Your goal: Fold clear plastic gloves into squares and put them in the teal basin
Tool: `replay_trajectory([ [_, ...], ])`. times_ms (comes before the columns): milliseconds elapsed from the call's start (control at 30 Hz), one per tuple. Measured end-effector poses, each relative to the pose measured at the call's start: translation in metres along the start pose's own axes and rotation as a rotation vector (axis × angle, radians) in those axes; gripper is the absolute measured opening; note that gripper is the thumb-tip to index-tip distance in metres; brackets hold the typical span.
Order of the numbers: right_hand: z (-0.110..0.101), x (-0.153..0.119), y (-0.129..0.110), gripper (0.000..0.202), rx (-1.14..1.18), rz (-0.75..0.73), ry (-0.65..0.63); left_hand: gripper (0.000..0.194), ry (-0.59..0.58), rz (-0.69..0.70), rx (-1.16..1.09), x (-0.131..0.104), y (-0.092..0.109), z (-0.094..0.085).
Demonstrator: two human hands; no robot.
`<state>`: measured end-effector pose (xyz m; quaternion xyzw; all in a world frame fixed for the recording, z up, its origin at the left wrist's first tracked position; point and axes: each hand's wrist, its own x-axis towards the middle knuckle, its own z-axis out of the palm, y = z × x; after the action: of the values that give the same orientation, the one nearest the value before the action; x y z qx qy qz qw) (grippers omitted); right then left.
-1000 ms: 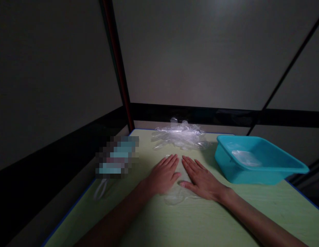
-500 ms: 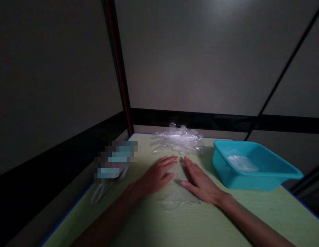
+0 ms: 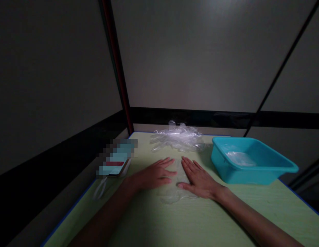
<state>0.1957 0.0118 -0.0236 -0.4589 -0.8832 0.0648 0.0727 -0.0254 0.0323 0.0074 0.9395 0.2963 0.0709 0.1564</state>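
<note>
A thin clear plastic glove (image 3: pixel 172 196) lies flat on the pale green table (image 3: pixel 139 226), partly covered by my hands. My left hand (image 3: pixel 156 175) is over its left side, fingers spread and holding nothing. On the glove's right side my right hand (image 3: pixel 199 179) rests palm down, with its fingers stretched out and the thumb apart. Beyond my fingertips sits a loose, crumpled pile of clear plastic gloves (image 3: pixel 178 138).
A turquoise plastic basin (image 3: pixel 252 176) stands at the right, with clear plastic (image 3: pixel 240 159) inside. On the left is a phone-like object (image 3: pixel 115 168), partly pixelated, with a white strap (image 3: pixel 99 188). Walls rise behind the table and along its left.
My left hand's fingers have spread wider and its thumb has shifted slightly left. My right hand has flattened further onto the glove. The view has shifted slightly.
</note>
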Motion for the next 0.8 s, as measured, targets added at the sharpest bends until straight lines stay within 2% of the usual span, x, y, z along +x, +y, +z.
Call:
replay_trajectory([
  [100, -0.001, -0.001, 0.002, 0.080, 0.106, 0.000, 0.036, 0.025, 0.068, -0.066, -0.225, -0.002, -0.005, -0.012],
  [167, -0.007, -0.003, 0.005, 0.074, 0.242, -0.007, 0.118, 0.027, 0.145, -0.081, -0.481, 0.000, -0.006, -0.015],
  [233, -0.019, -0.008, 0.007, 0.064, 0.386, -0.070, 0.185, 0.034, 0.219, -0.059, -0.712, 0.004, -0.007, -0.014],
  [300, -0.035, -0.014, 0.008, 0.046, 0.479, -0.196, 0.170, 0.043, 0.237, -0.010, -0.918, 0.011, -0.008, -0.008],
  [367, -0.051, -0.023, 0.006, 0.024, 0.503, -0.276, 0.103, 0.047, 0.178, 0.035, -1.133, 0.017, -0.008, 0.001],
  [433, -0.063, -0.032, 0.003, 0.012, 0.471, -0.321, -0.013, 0.050, 0.073, 0.063, -1.354, 0.023, -0.009, 0.010],
  [567, -0.069, -0.043, -0.003, 0.010, 0.293, -0.329, -0.145, 0.057, -0.108, 0.020, -1.529, 0.026, -0.012, 0.022],
  [667, -0.064, -0.044, -0.006, 0.011, 0.152, -0.338, -0.167, 0.058, -0.131, 0.016, -1.575, 0.025, -0.013, 0.023],
  [800, -0.060, -0.042, -0.009, 0.015, 0.003, -0.354, -0.153, 0.061, -0.087, 0.084, -1.607, 0.024, -0.011, 0.018],
])
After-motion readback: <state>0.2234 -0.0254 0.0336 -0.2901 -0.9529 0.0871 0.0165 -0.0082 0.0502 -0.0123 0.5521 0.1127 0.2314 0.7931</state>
